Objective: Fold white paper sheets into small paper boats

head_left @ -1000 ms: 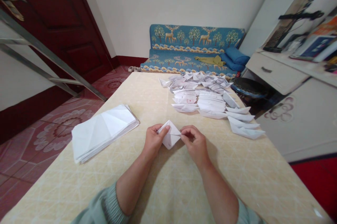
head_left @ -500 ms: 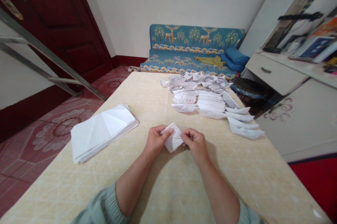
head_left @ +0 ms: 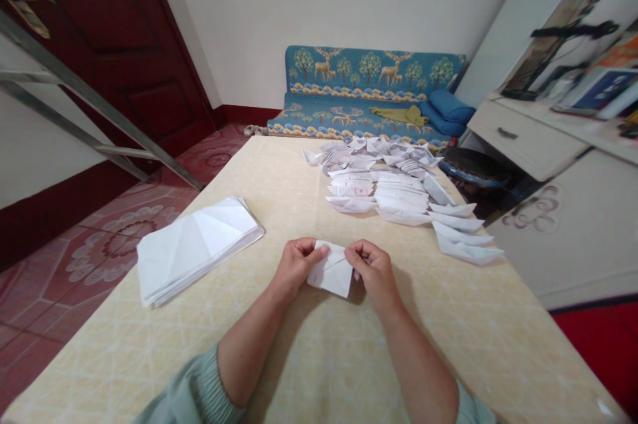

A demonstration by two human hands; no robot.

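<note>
A folded white paper piece (head_left: 331,274) sits between my hands just above the table, its creases showing. My left hand (head_left: 298,265) pinches its upper left corner, and my right hand (head_left: 372,268) pinches its right side. A stack of folded white sheets (head_left: 197,248) lies on the table to the left of my hands. Further off, many finished paper boats (head_left: 393,207) are spread in overlapping rows at the far right of the tabletop.
The cream patterned table (head_left: 319,344) fills the foreground; its left edge drops to a red patterned tile floor (head_left: 117,244). A metal ladder (head_left: 94,105) and dark red door (head_left: 144,58) stand left. A blue deer-patterned sofa (head_left: 369,88) is behind, a dark stool (head_left: 473,167) and white cabinet (head_left: 523,138) right.
The paper has turned and opened out from a pointed shape to a flatter, squarer one. Both hands have shifted slightly apart and to the right, and the view has moved slightly.
</note>
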